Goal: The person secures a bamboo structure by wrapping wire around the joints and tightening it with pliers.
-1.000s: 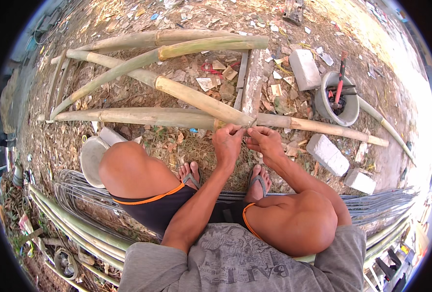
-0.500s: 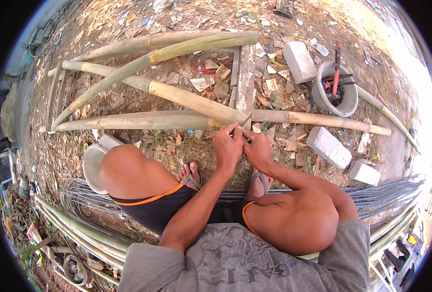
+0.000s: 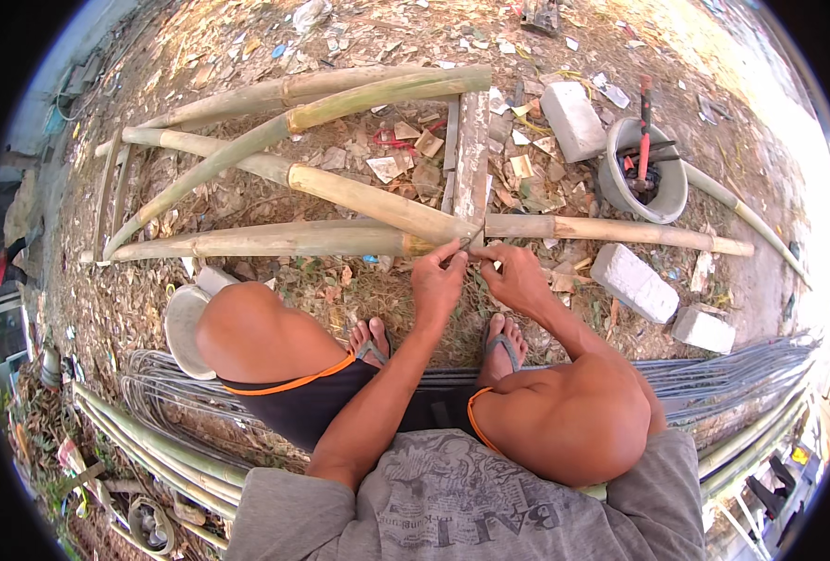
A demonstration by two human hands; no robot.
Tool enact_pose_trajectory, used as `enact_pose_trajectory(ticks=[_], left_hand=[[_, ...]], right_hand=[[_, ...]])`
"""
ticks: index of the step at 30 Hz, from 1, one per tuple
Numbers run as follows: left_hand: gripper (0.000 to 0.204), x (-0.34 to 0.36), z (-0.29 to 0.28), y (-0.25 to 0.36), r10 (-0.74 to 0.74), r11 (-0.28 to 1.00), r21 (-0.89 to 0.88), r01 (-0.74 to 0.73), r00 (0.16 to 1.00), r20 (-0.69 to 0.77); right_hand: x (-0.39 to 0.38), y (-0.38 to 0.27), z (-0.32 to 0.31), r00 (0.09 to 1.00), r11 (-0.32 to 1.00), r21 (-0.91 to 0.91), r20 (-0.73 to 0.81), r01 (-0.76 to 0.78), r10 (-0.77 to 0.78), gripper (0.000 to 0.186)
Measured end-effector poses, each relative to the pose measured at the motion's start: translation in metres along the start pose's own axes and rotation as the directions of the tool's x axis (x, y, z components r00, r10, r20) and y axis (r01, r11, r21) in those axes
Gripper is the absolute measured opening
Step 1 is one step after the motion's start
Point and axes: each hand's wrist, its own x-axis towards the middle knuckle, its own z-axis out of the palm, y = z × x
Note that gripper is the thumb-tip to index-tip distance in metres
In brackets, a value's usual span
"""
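My left hand (image 3: 436, 288) is closed in a pinch just below the joint of a bamboo frame; a thin dark strand shows at its fingertips, too small to name surely. Close beside it, my right hand (image 3: 520, 282) has its index finger reaching to the same spot and its thumb bent under; what it pinches, if anything, is hidden. At this joint a slanting bamboo pole (image 3: 378, 198) meets a long lower bamboo pole (image 3: 275, 241) and a weathered wooden crosspiece (image 3: 474, 154). Another bamboo pole (image 3: 331, 108) curves across the frame's far side.
To the right, a grey bucket (image 3: 615, 183) holds a red-handled hammer (image 3: 644, 140). Pale blocks (image 3: 635, 283) lie around it. Long metal rods (image 3: 723, 376) and more bamboo poles (image 3: 158, 447) run behind my feet. Leaves and broken tile pieces (image 3: 392, 166) litter the ground.
My right hand has shifted slightly to the right, its index finger straighter and further from the left fingertips. The left hand stays at the joint, still pinched.
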Motion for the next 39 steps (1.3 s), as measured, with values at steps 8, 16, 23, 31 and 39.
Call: enact_pose_trajectory(ticks=[8,16,23,31,39], left_hand=[[0.031,-0.002,0.004,0.032,0.063,0.981,0.184,-0.066,0.998,0.022],[0.029,0.003,-0.003,0.032,0.062,0.976,0.21,-0.06,0.998,-0.004],[0.022,0.008,-0.004,0.042,0.253,0.737,0.623,-0.262,0.962,0.105],[0.007,0.07,-0.009,0.095,0.276,-0.009,0.564,-0.826,0.54,0.795],[0.025,0.1,0.033,0.144,0.041,-0.315,0.124,-0.941,0.117,0.992]], right_hand=[[0.061,-0.007,-0.017,0.984,0.887,-0.44,0.164,0.141,-0.074,0.023],[0.082,-0.01,-0.029,0.956,0.874,-0.438,0.279,0.211,-0.091,0.023],[0.03,0.014,-0.005,0.939,0.83,-0.472,-0.016,0.297,-0.344,0.023],[0.006,0.013,0.033,0.967,0.991,0.112,-0.236,-0.067,0.092,0.019],[0.001,0.018,0.042,0.903,0.903,0.406,-0.322,-0.139,0.284,0.021]])
